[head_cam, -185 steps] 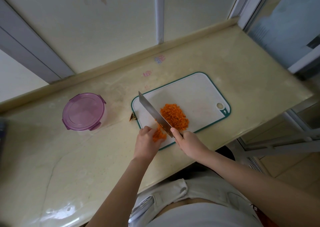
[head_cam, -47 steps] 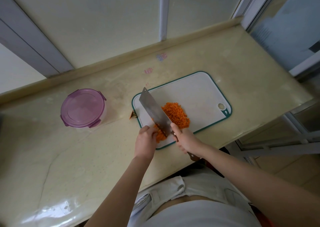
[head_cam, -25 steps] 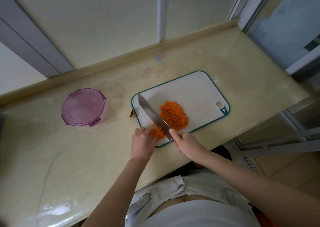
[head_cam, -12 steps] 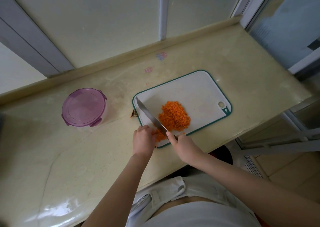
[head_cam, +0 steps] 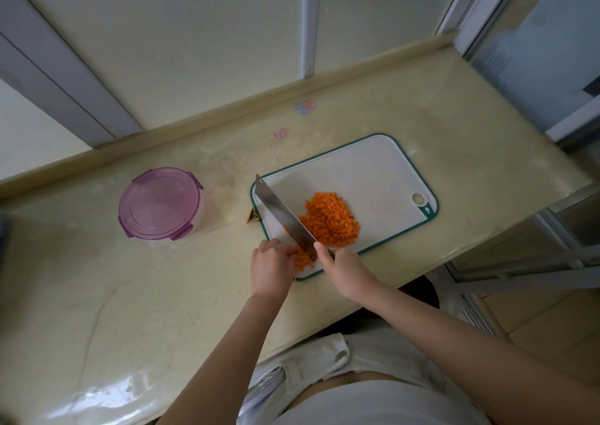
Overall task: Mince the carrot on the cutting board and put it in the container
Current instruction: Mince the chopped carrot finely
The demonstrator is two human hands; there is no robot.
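Many small orange carrot cubes (head_cam: 329, 220), heaped on white cutting board (head_cam: 373, 171), knife (head_cam: 281, 213) alongside

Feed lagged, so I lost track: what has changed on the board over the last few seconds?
The knife lifted and tilted flat-side up about two seconds ago, then came back down edge-on beside the left hand. Nothing taken or let go: the right hand grips the knife, the left holds the uncut carrot. The minced pile, cutting board and lidded container stayed put.
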